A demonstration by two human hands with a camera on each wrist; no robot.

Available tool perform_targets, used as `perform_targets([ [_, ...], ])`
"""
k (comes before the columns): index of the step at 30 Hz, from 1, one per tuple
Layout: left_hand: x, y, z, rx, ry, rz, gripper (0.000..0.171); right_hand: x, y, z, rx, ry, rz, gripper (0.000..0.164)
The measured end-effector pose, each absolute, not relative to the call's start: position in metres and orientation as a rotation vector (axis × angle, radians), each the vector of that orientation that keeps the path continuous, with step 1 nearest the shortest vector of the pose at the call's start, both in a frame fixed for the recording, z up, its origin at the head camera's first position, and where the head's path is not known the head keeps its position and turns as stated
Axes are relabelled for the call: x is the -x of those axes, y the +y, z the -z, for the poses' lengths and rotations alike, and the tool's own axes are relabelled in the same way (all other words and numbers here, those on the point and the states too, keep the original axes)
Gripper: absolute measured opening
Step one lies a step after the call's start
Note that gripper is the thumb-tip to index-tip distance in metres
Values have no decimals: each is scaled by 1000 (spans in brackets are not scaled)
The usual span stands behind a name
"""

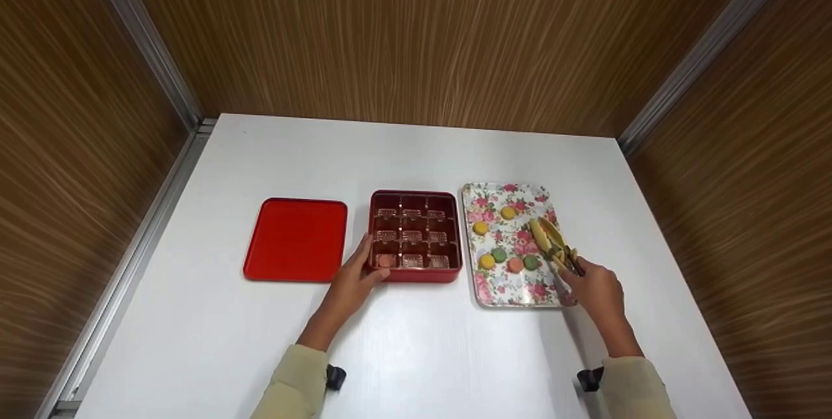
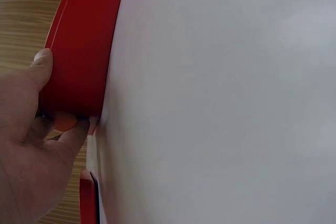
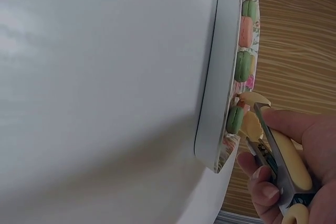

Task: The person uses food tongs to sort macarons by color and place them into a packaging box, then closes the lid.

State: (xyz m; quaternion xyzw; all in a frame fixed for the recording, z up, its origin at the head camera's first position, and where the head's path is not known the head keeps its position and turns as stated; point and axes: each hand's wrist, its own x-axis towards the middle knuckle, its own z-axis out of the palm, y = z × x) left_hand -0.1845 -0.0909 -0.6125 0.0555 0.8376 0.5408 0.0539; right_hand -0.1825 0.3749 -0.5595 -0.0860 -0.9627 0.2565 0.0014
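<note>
Beige sleeves [image 1: 292,383] nearest. Left hand [image 1: 351,284] pinches red compartment box [image 1: 419,275] by its front-left corner; right hand [image 1: 599,289] grips pale-yellow tongs [image 1: 540,234], ends parted, over right side of floral tray [image 1: 504,292]. Macarons [image 1: 487,261] lie on tray; one pink macaron [image 1: 385,260] sits in box's front-left compartment.

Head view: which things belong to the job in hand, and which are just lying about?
In the job:
tongs, held in the right hand
macarons
floral tray
red compartment box, held by the left hand

Lying about:
red lid, held by neither hand; probably the box's
</note>
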Motion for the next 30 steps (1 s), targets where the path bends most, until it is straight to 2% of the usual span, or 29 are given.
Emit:
perform_targets([
  [11, 183, -92, 612, -171, 2537, -1655, 84, 182, 374, 557, 285, -3043, -820, 58],
  [21, 184, -91, 612, -166, 2548, -1641, 85, 183, 371, 553, 193, -2986, -768, 50],
  [30, 185, -91, 612, -177, 2546, -1643, 86, 179, 357, 541, 156, -2983, -777, 57],
])
